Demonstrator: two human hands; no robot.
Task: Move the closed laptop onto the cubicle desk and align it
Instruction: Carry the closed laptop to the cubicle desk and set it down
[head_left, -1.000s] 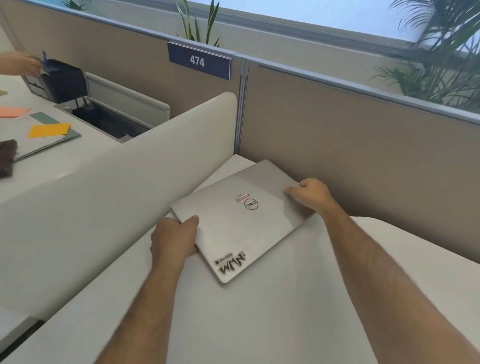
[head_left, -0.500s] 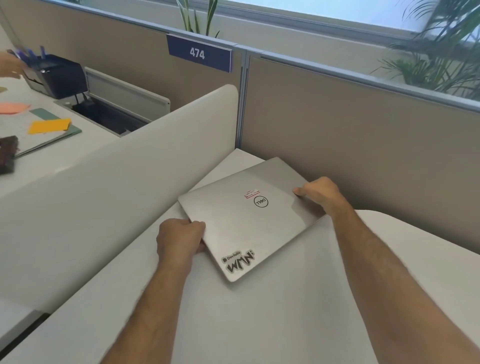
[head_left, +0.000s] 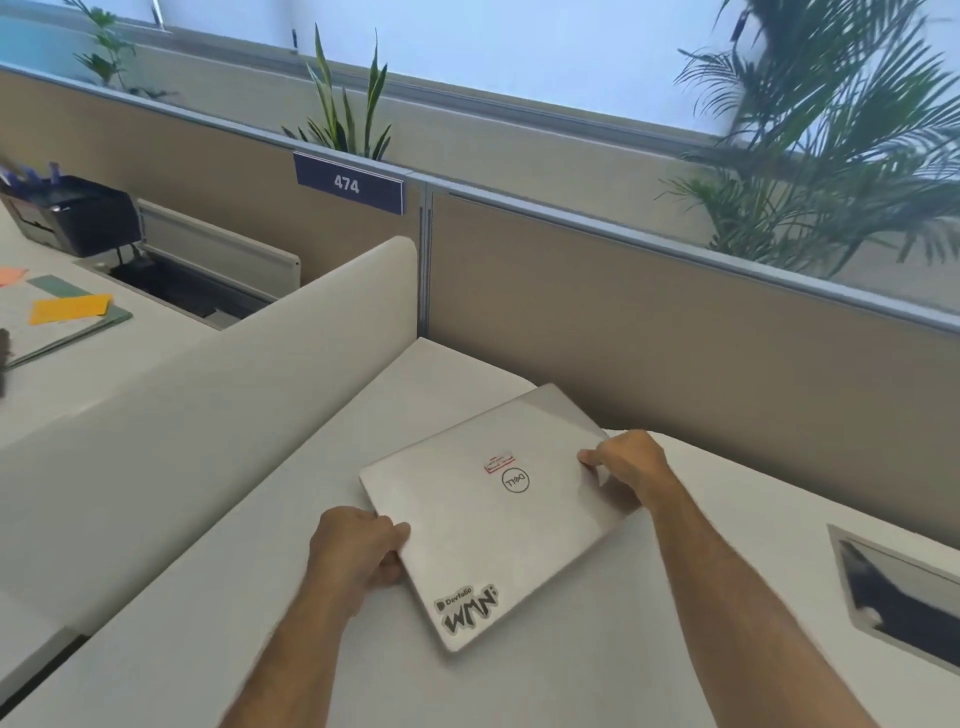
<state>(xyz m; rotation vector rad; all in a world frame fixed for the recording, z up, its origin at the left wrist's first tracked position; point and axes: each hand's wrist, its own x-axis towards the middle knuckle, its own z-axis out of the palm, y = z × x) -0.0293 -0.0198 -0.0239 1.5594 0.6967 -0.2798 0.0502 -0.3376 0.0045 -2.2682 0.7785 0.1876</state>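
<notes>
The closed laptop (head_left: 488, 512) lies on the white desk (head_left: 597, 691), straight ahead of the person and between both forearms. It sits skewed: its long axis runs from the near-left edge up toward the far right, so none of its edges is square to the tan partition (head_left: 675, 332) behind it or to the white divider (head_left: 218, 395) on the left. Its far corner is close to the partition, though whether it touches cannot be told. Whether the near side is lifted slightly or flat on the desk is also unclear.

The left hand (head_left: 356, 553) is the nearer one. It is curled round the laptop's left short edge, thumb on the lid and fingers tucked under or against the side. The right hand (head_left: 631, 462) reaches farther, clamped on the opposite short edge near the far right corner, fingertips resting on the lid. So both hands are closed on the laptop, one at each end, well apart.

Judging from this, the laptop is already on the desk and the aligning remains: a turn that brings the left end away and the right end nearer would likely set its long edge parallel to the partition.
</notes>
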